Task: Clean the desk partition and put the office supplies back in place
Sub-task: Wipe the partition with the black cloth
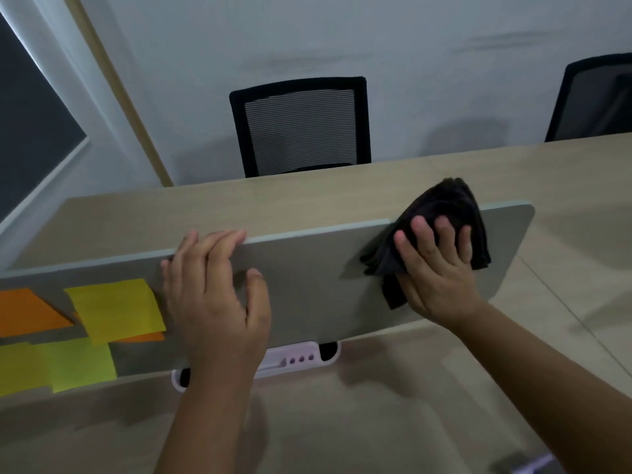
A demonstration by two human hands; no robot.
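Observation:
A grey desk partition [314,278] stands across the wooden desk [307,200]. My left hand [212,292] grips its top edge near the middle, fingers hooked over the rim. My right hand [434,271] presses a folded black cloth [444,217] flat against the partition's right end, the cloth reaching over the top edge. A yellow sticky note [116,306], an orange one [27,313] and a green one [78,364] are stuck on the partition's left part. A pale pink desk organiser [294,357] with small holes sits at the partition's foot, partly behind my left wrist.
Two black mesh office chairs [301,128] [595,100] stand on the far side of the desk against a white wall. A dark window [30,124] is at the left. A pale object [533,465] shows at the bottom right edge.

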